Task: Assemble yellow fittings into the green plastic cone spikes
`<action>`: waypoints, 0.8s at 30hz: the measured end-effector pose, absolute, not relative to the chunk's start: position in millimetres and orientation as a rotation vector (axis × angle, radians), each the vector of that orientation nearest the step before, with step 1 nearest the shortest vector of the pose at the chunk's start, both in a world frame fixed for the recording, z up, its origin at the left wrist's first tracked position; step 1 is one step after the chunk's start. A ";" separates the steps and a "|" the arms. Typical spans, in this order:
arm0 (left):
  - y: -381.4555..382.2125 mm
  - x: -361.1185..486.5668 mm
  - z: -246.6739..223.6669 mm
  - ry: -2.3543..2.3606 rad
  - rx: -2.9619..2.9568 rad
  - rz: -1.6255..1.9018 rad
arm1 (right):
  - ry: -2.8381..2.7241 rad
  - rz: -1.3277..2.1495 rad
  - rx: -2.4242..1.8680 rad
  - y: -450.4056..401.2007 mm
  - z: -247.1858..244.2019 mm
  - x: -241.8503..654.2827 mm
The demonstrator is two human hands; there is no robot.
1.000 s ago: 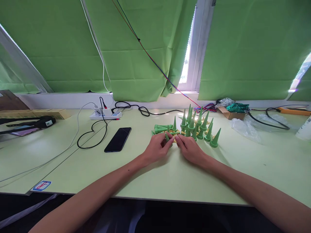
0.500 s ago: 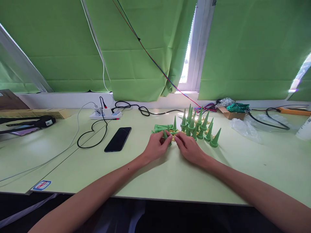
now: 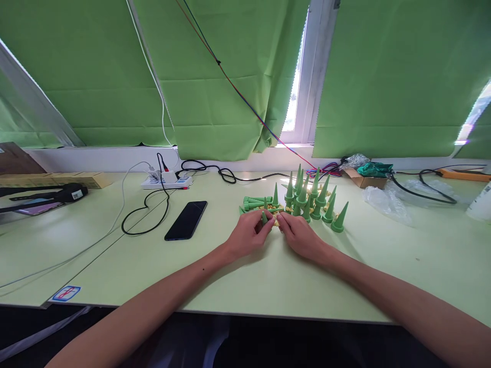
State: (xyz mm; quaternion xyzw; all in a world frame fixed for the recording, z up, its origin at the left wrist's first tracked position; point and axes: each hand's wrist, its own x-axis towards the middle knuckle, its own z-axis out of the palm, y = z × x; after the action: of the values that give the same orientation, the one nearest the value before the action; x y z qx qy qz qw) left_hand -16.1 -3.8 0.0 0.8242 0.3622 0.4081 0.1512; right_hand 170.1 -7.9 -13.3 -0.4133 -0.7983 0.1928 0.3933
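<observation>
My left hand (image 3: 248, 234) is closed around a green cone-shaped spike (image 3: 264, 218), whose tip points up between the thumb and fingers. Close beside it, my right hand (image 3: 301, 236) pinches a small yellow piece (image 3: 276, 222) at its fingertips, partly hidden by the fingers. The two hands nearly meet, just in front of a pile of small yellow pieces. Several more green spikes (image 3: 302, 197) stand point-up on their round bases behind and right of my right hand. Behind my left hand, several green spikes (image 3: 257, 201) lie on their sides.
A black phone (image 3: 186, 221) lies on the pale table (image 3: 222, 286) to the left. Behind it are a power strip (image 3: 166, 181) and looped black cable. A small cardboard box (image 3: 366, 180) and clear plastic bags (image 3: 385, 204) sit at the back right.
Both hands have shifted slightly, with the fingertips lower and closer together. The spike in my left hand has turned and now shows less between the fingers.
</observation>
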 end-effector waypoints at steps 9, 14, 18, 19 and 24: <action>-2.7 -13.5 3.2 1.140 2.154 1.225 | -1.996 0.531 -1.020 -9.6 -13.8 169.3; -0.4 -14.7 1.3 1.129 2.099 1.219 | -2.009 0.556 -0.988 -9.8 -13.1 169.3; -0.4 -15.1 -0.2 1.110 2.142 1.228 | -2.015 0.554 -0.957 -7.7 -14.2 169.6; -0.6 -15.1 -0.2 1.104 2.164 1.227 | -2.017 0.554 -0.953 -7.2 -14.6 169.8; -0.9 -15.8 -0.4 1.058 2.255 1.219 | -2.035 0.516 -0.971 -6.5 -16.3 170.7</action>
State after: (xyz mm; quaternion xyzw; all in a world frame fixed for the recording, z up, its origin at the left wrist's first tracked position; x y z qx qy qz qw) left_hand -15.8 -0.9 -0.4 0.7995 0.3749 0.4322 0.1830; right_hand 170.7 -6.5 -16.3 -0.3841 -0.8054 0.2043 0.4025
